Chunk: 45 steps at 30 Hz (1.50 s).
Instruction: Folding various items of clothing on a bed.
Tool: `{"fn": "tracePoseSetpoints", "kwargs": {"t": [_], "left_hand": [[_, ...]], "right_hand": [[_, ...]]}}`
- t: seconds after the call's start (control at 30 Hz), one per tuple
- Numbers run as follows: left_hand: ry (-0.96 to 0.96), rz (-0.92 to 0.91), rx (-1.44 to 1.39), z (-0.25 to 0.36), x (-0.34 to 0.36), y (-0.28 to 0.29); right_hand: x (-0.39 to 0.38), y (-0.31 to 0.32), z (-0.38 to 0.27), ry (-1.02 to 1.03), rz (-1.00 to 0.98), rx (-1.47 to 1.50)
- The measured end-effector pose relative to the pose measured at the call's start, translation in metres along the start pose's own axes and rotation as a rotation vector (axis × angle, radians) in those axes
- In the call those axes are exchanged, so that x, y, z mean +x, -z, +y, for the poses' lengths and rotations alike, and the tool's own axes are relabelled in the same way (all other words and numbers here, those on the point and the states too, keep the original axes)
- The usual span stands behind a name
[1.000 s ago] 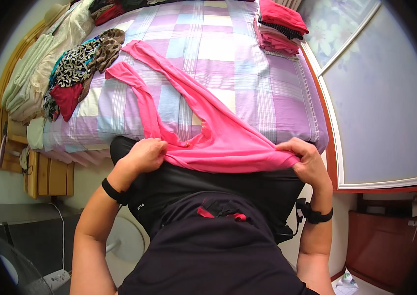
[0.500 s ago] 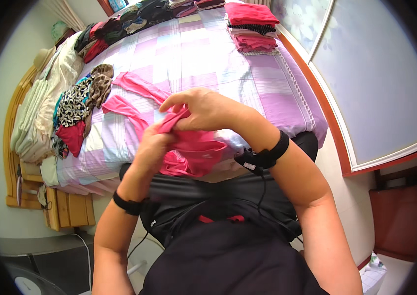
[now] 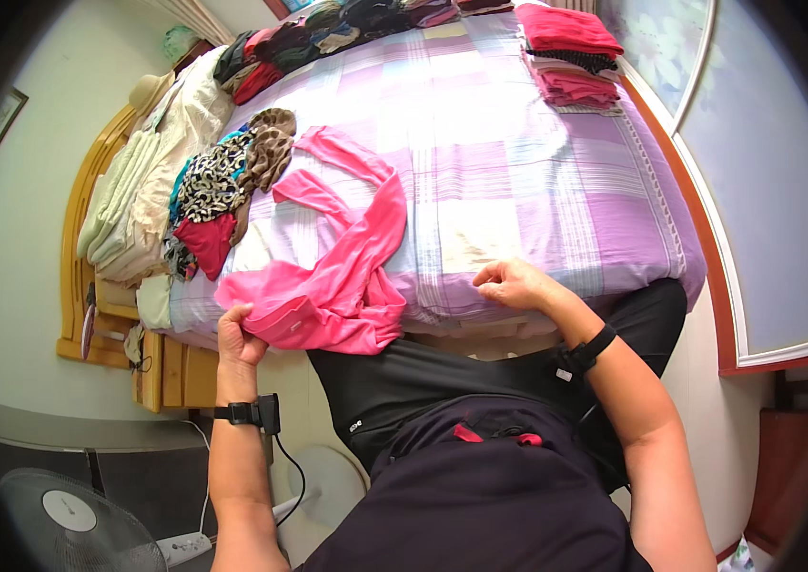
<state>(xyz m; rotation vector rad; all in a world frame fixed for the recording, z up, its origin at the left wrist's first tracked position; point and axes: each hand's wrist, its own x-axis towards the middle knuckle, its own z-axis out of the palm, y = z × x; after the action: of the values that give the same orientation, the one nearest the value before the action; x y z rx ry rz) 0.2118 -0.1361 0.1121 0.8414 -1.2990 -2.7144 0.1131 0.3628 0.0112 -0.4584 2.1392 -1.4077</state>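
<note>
A bright pink long-sleeved top (image 3: 356,267) lies loosely spread at the near edge of the bed, its two sleeves stretching away toward the far side. My left hand (image 3: 240,336) pinches the top's near left edge between thumb and fingers. Off to the right, my right hand (image 3: 515,286) hovers by the bed's near edge, apart from the top. Its fingers are curled in and nothing shows in them. Part of the top's lower edge hangs over the bedside near my knees.
The bed (image 3: 461,181) has a checked purple and white cover. Left of the top lies a heap of patterned clothes (image 3: 218,186). A folded stack (image 3: 571,62) sits far right, with more clothes (image 3: 328,33) along the far edge. A fan (image 3: 70,515) stands lower left.
Both hands were together, bunching the pink top in front of me. They have parted: the left moved left with its edge, the right let go and moved right. The top now lies flatter.
</note>
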Motion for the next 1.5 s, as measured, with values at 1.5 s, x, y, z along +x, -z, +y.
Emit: {"fn": "tracePoseSetpoints", "kwargs": {"t": [1.5], "left_hand": [[0.079, -0.153, 0.458, -0.046, -0.036, 0.011]], "right_hand": [[0.049, -0.082, -0.027, -0.212, 0.047, 0.825]]}}
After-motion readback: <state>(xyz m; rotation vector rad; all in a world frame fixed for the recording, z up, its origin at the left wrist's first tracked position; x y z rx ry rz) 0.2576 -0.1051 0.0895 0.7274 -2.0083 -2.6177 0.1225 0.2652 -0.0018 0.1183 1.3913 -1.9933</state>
